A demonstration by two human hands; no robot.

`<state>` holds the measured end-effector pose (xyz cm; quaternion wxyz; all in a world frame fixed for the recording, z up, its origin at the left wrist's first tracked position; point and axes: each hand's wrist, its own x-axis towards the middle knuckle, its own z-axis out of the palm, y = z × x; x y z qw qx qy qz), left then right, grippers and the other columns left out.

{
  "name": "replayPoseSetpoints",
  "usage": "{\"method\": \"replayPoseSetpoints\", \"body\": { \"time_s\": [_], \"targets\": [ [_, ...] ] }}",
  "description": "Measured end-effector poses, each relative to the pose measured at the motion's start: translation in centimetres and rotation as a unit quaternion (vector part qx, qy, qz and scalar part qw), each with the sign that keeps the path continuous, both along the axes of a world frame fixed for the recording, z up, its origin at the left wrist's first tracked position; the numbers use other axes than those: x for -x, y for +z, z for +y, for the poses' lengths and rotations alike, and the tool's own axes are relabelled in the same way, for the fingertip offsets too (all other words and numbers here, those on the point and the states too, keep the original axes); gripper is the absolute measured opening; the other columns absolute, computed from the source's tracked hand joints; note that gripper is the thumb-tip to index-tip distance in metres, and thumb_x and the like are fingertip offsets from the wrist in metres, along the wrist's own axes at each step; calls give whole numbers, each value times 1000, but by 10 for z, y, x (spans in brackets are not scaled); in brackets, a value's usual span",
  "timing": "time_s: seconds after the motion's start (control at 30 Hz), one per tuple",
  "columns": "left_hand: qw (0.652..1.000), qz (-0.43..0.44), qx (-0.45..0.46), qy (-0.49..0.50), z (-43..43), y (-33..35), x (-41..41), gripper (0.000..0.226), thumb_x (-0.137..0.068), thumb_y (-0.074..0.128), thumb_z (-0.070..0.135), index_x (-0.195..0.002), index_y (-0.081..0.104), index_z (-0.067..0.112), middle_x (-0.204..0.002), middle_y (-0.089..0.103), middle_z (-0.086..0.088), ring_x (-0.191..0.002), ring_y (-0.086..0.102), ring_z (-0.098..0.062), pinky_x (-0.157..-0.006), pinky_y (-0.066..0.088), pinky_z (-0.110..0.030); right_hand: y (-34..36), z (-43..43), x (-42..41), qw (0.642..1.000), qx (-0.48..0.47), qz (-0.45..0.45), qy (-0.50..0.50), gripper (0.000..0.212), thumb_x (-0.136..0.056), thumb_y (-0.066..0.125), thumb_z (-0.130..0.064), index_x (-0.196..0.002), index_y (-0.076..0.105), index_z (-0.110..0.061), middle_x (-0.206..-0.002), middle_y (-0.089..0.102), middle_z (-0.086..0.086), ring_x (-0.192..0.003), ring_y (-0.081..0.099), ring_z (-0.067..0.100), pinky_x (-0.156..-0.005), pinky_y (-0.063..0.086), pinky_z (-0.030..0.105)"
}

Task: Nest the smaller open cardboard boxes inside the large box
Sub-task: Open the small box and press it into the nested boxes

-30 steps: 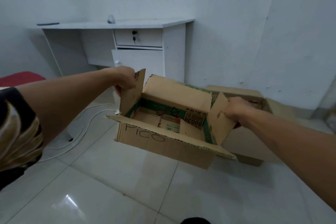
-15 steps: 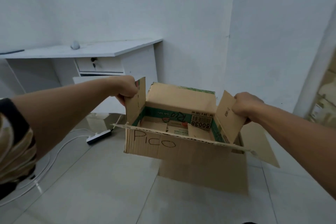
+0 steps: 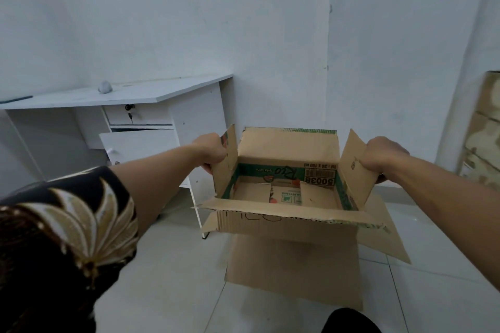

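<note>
A small open cardboard box (image 3: 284, 194) is held in the air by both bare hands, directly above a large cardboard box (image 3: 295, 265) that stands on the pale tiled floor (image 3: 173, 278). The left hand (image 3: 212, 151), at nine o'clock of the small box, is clenched on the upright left side flap (image 3: 227, 162); the right hand (image 3: 381, 155), at three o'clock, is clenched on the right side flap (image 3: 354, 167). The near flap (image 3: 286, 212) is folded outward toward the viewer, and handwritten lettering is partly seen on the wall beneath it. The far flap (image 3: 288, 144) stands upright at twelve o'clock. Green print and the number 50038 are seen upside down on the inner far wall. Most of the large box is covered by the small one; its near wall and one splayed flap (image 3: 384, 235) at four o'clock are visible. Whether the small box touches the large one cannot be told. A white desk (image 3: 121, 96) with a keyed drawer (image 3: 138, 116) is set against the wall at ten o'clock. A patterned dark sleeve (image 3: 62, 224) is seen at the lower left.
</note>
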<state>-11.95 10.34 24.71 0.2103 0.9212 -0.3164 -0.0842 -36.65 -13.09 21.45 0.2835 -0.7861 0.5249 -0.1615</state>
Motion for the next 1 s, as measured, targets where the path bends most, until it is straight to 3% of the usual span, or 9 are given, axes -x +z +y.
{"method": "replayPoseSetpoints", "body": {
  "time_s": [0.13,0.23,0.37,0.5,0.63,0.83,1.0],
  "targets": [
    [998,14,60,-8,-13,-16,-9,17,-102,40,21,-107,48,7,-99,59,-13,-65,67,-24,-64,63,-36,-4,-6,0,999,15,-5,-31,16,-92,56,-15,-92,64,-1,-84,72,18,-66,72,34,-55,59,35],
    [996,21,86,-17,-27,-26,-20,15,-103,41,22,-109,46,9,-98,58,-12,-66,66,-23,-70,63,-39,-10,-9,-9,999,10,-14,-46,20,-88,55,-19,-93,65,-2,-85,71,17,-67,71,34,-57,61,35],
    [997,9,77,-22,-53,-54,-45,15,-100,45,20,-111,45,10,-99,61,-13,-70,68,-25,-64,63,-40,-28,-13,-32,998,16,16,-58,24,-81,51,-19,-95,65,-6,-88,69,14,-72,69,33,-57,60,34],
    [998,3,51,-27,-78,-94,-74,16,-96,45,16,-108,47,6,-100,62,-14,-81,66,-30,-73,61,-46,-44,-17,-53,997,25,64,-48,17,-87,47,-12,-94,62,-8,-81,61,9,-68,61,25,-53,52,27],
    [999,31,36,-27,-97,-129,-94,15,-97,46,13,-111,45,6,-104,60,-16,-84,63,-30,-75,60,-48,-69,-40,-73,992,19,118,-45,17,-89,47,-17,-95,61,-12,-85,64,7,-73,64,24,-68,62,36],
    [999,20,18,-17,-123,-149,-121,29,-96,48,11,-124,43,4,-111,59,-17,-94,61,-31,-81,57,-45,-81,-88,-110,985,-13,170,4,18,-86,49,-18,-90,64,-8,-80,71,12,-65,71,28,-53,62,34],
    [997,42,-53,-25,-142,-186,-134,25,-94,53,13,-117,47,4,-103,56,-11,-95,58,-27,-83,55,-42,-120,-125,-140,963,-126,231,58,23,-89,47,-11,-102,64,-3,-90,73,20,-75,75,34,-70,64,48]
  ]
}}
